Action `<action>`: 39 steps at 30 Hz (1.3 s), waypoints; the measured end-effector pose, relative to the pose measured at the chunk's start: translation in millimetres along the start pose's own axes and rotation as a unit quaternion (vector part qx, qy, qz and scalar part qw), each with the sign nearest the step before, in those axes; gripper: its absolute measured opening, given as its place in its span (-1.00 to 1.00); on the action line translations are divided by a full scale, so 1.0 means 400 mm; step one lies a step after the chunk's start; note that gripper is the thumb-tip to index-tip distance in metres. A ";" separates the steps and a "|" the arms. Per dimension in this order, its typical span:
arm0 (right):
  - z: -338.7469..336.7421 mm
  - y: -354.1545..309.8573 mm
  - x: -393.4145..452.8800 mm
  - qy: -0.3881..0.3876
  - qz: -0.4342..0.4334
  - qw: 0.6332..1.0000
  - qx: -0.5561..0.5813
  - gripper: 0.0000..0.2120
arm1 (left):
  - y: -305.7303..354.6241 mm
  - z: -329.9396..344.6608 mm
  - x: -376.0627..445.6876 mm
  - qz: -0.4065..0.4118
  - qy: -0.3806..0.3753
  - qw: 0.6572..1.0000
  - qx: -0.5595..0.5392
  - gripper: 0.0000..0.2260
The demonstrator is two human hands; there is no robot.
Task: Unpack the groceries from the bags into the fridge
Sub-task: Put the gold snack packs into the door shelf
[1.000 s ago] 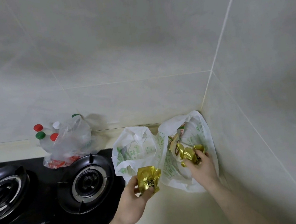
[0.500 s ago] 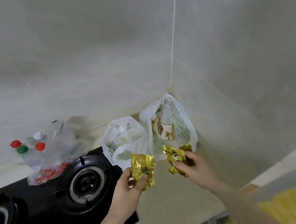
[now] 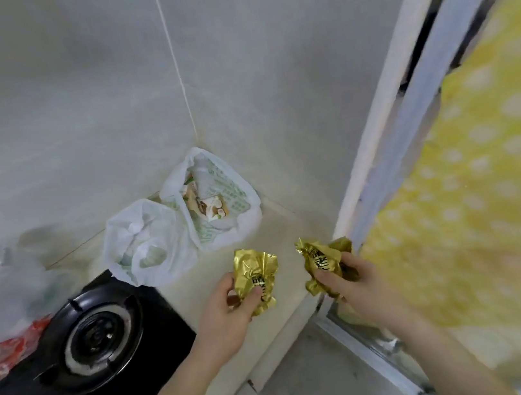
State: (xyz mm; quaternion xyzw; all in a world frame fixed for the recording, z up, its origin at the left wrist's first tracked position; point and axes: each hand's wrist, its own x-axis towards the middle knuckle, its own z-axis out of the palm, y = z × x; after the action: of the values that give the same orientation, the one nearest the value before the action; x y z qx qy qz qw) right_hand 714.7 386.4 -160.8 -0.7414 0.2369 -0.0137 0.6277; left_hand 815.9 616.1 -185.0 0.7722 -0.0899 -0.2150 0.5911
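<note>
The left hand pinches one gold foil packet; the right hand grips another gold packet, both above the tabletop edge, clear of the white bags. This looks like the carry; next needs reaching the fridge, unseen here.

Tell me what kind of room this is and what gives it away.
Most likely a small home kitchen. A black gas stove with a burner sits on a pale countertop, tiled walls meet in a corner behind it, and white grocery bags stand on the counter.
</note>
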 end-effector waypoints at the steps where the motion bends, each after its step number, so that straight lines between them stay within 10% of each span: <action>1: -0.034 0.005 -0.036 0.015 -0.006 1.000 -0.001 -0.93 | 0.017 0.029 -0.010 0.009 -0.021 1.000 0.005 -0.92; 5: -0.181 0.038 -0.188 0.091 -0.007 0.996 0.010 -0.93 | 0.083 0.172 -0.051 0.047 -0.088 0.995 0.019 -0.91; 14: -0.556 0.202 -0.593 0.263 0.029 0.964 0.007 -0.18 | 0.212 0.627 -0.248 0.094 -0.229 0.969 0.003 -0.76; 21: -0.763 0.240 -0.919 0.368 0.021 0.928 0.053 -0.87 | 0.284 0.954 -0.438 0.133 -0.366 0.921 0.011 -0.91; 28: -0.880 0.299 -1.212 0.524 0.029 0.847 0.090 -0.70 | 0.372 1.245 -0.608 0.161 -0.513 0.843 0.012 -0.86; 39: -0.925 0.318 -1.526 0.760 0.076 0.636 0.110 -0.84 | 0.506 1.644 -0.860 0.215 -0.755 0.619 0.033 -0.80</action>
State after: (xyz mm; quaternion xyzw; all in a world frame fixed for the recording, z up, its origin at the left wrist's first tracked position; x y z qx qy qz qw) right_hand 13.1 256.7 -32.7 -0.3743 0.6823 -0.5510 0.3013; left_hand 244.4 118.6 -52.2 0.3156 -0.6753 -0.5857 0.3184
